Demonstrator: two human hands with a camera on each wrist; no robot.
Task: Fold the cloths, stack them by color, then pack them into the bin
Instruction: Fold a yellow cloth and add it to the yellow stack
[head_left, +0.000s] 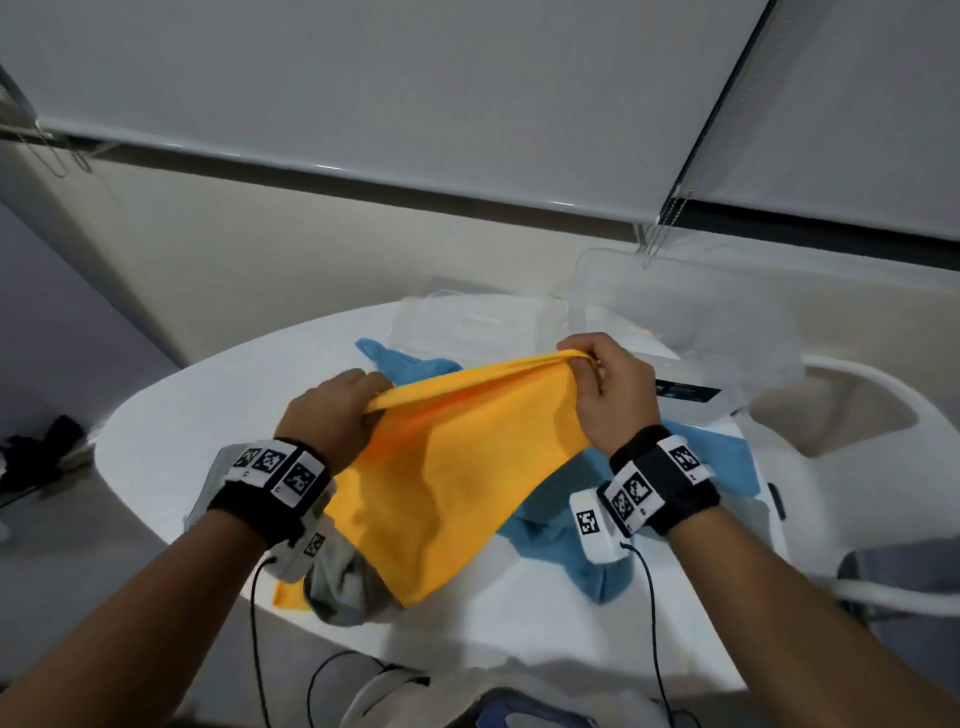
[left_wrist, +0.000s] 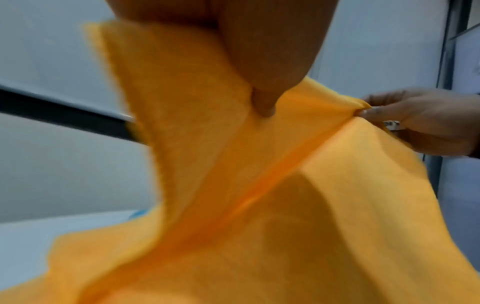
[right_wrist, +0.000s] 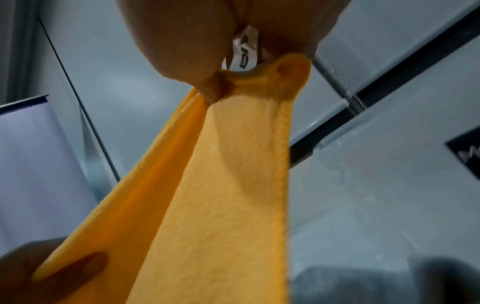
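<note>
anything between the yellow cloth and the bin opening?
Nothing visible. Both the left hand and right hand pinch the yellow cloth up off the table. The clear bin sits just beyond the right hand, opening uncovered. Blue cloths lie below, not in the path.

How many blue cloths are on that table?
2, it seems: one blue cloth lies beyond the left hand, another spreads under the right hand toward the table's right. The held orange cloth hides their middle, so they might be one piece.

Grey cloth (head_left: 337, 592) — mostly hidden under orange cloth (head_left: 441, 467).
</note>
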